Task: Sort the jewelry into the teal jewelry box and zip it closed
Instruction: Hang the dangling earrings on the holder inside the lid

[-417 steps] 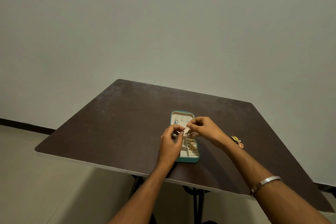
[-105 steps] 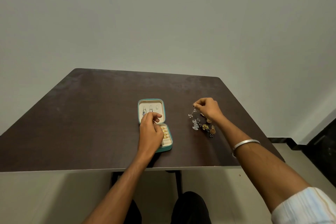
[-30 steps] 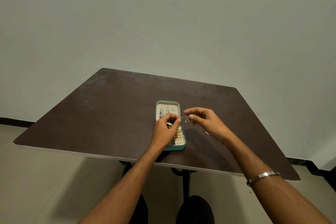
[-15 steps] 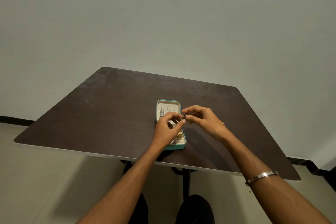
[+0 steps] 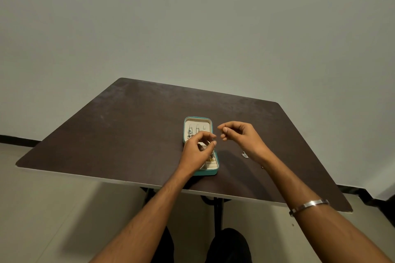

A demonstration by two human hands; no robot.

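Observation:
The teal jewelry box lies open near the table's front edge, its lid flat on the far side. Dangling earrings hang on the cream lid panel. Gold pieces sit in the cream base. My left hand hovers over the base, with thumb and forefinger curled close together. My right hand is just right of the box, its fingertips pinched. Anything held in either pinch is too small to see. A silvery loose piece lies on the table beside my right wrist.
The dark brown table has rounded corners, and its front edge runs under my forearms. A plain wall stands behind it. My right wrist wears a silver bangle. The table's black legs and my knees show below.
My fingertips met over the box on a small earring half a second ago. They have since drawn a short way apart, the right hand going right.

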